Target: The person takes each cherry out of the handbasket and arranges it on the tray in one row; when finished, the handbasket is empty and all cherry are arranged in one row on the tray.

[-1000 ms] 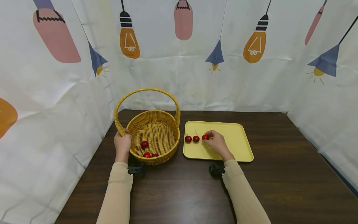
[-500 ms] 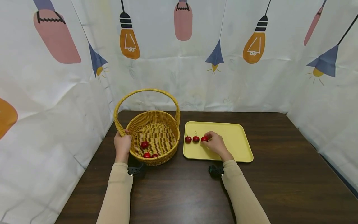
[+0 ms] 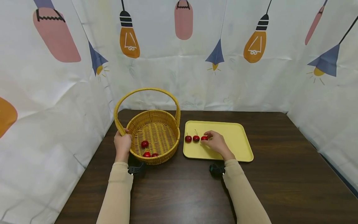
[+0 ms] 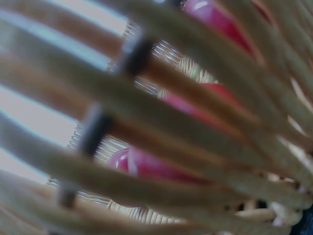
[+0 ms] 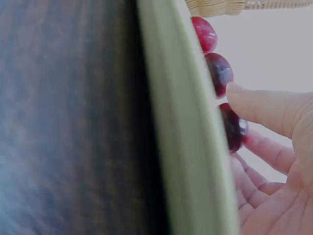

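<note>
My left hand (image 3: 122, 145) grips the yellow wicker basket (image 3: 175, 146) where its arched handle meets the rim on the left side. Inside lie three red cherries (image 3: 144, 144), near the front; the left wrist view shows cherries (image 4: 146, 164) through the blurred weave. Over the yellow tray (image 3: 232, 140), my right hand (image 3: 216, 143) pinches a cherry (image 3: 204, 137) between thumb and fingers. Just left of it, two dark red cherries (image 3: 196, 138) with stems stand in a row on the tray. From the right wrist, the held cherry (image 5: 234, 128) shows partly behind the tray's edge.
Both things stand on a dark wooden table (image 3: 173, 199), the basket left of the tray with a narrow gap between. A white curtain (image 3: 179, 74) printed with lamps and bulbs surrounds the table at the back and sides.
My right hand has shifted slightly left with its cherry, bringing it closer to the two others on the tray. The left hand and the basket have stayed in place.
</note>
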`<act>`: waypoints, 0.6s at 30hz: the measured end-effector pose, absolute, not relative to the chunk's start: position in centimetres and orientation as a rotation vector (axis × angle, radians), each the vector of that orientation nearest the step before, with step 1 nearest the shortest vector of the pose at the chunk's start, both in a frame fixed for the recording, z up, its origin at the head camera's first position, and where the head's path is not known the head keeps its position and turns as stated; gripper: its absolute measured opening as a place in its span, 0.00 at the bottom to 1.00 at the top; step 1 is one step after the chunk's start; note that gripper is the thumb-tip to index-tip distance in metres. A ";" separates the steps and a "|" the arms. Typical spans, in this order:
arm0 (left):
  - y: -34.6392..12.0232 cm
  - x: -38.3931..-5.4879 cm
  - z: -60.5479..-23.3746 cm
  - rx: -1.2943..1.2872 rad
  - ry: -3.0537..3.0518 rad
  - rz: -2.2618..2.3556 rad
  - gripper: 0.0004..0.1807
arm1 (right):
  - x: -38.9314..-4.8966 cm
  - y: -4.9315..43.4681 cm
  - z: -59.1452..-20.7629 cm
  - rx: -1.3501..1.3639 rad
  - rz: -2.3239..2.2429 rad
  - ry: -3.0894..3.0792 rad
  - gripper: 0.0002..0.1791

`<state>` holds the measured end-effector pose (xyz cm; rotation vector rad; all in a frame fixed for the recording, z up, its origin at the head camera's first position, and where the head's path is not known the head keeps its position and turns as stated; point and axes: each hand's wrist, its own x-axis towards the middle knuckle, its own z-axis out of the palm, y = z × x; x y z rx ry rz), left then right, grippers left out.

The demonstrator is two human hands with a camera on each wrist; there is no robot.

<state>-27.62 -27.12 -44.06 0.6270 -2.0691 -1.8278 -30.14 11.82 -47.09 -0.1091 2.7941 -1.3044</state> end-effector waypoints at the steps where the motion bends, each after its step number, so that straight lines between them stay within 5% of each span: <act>1: -27.1 -27.6 -44.1 0.626 -2.073 -1.825 0.15 | -30.1 11.9 -46.9 -0.109 -1.317 2.787 0.24; 10: -27.2 -27.4 -44.2 0.613 -2.107 -1.825 0.15 | -29.3 11.1 -45.0 -0.130 -1.503 2.901 0.16; 18: -27.2 -27.6 -44.1 0.616 -2.075 -1.833 0.14 | -27.6 6.4 -42.8 -0.445 -2.097 2.572 0.10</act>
